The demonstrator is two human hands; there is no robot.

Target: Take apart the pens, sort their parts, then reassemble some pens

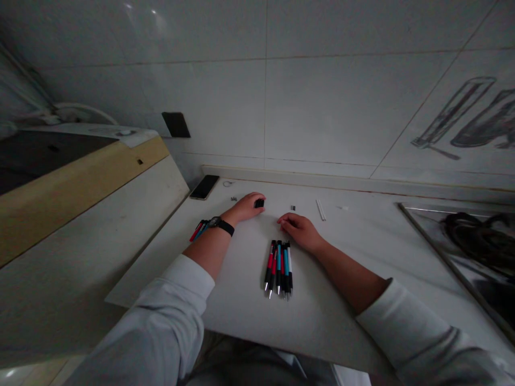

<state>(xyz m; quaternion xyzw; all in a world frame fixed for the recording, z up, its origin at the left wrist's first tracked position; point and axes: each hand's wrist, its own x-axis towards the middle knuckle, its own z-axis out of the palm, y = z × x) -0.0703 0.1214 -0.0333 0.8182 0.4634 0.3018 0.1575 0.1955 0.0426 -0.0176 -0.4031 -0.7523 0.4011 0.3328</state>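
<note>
Left grip (246,207) maybe touching black piece (259,203), white counter (362,241)

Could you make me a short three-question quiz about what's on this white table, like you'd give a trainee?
1. True or false: the phone lies beside the row of pens.
2. What does the left hand touch? A) a small black part B) a white stick C) the pens
3. Which wrist wears a black watch?

Key:
1. False; the phone lies at the table's far left corner.
2. A.
3. The left; the right hand has a bare wrist.
</note>
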